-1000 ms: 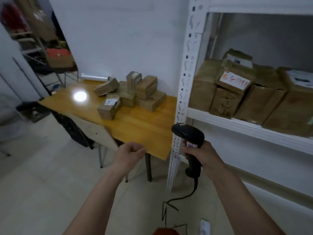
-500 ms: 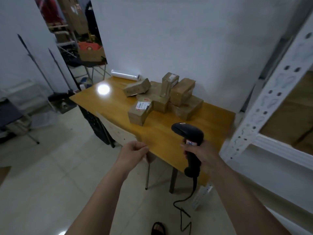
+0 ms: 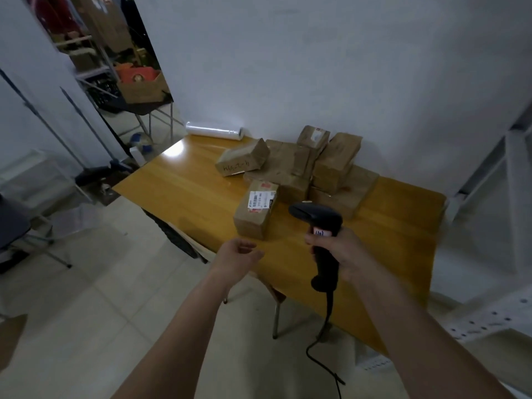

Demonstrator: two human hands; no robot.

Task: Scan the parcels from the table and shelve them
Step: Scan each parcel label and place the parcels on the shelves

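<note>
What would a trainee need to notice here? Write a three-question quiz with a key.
1. True or false: the right hand holds the scanner.
2. The roll of clear film lies: A) at the table's far edge, B) on the floor, C) on a parcel.
3. What does the left hand hold?

Key: 1 true. 2 A. 3 nothing; it hovers near the labelled parcel on the table.

Roll of clear film (image 3: 214,130) near wall
</note>
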